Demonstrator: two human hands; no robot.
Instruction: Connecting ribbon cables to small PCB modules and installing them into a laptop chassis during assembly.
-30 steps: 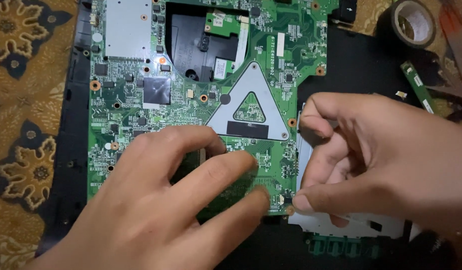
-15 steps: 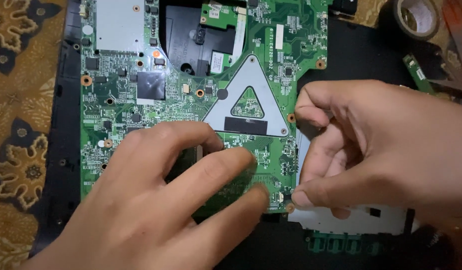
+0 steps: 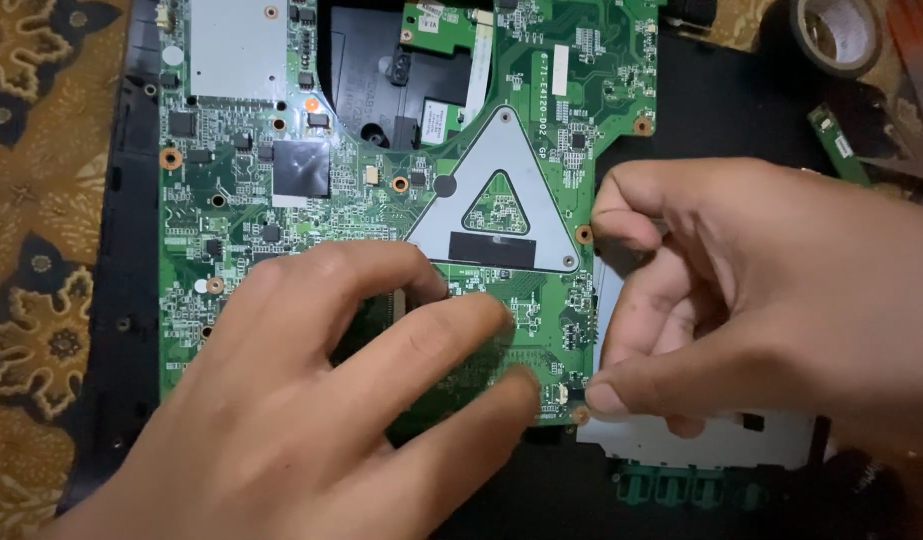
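Hands (image 3: 281, 400) stay put on motherboard (image 3: 241, 200); view shifted.

board (image 3: 281, 230): green | bracket (image 3: 451, 225): silver-grey | casing (image 3: 126, 300): black | cloth (image 3: 41, 250): brown, gold floral pattern

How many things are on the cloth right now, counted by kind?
Large green circuit board: 1
Small green circuit strip: 1
Black laptop base: 1
Roll of tape: 1
Hands at the board, left hand and right hand: 2
Total: 6
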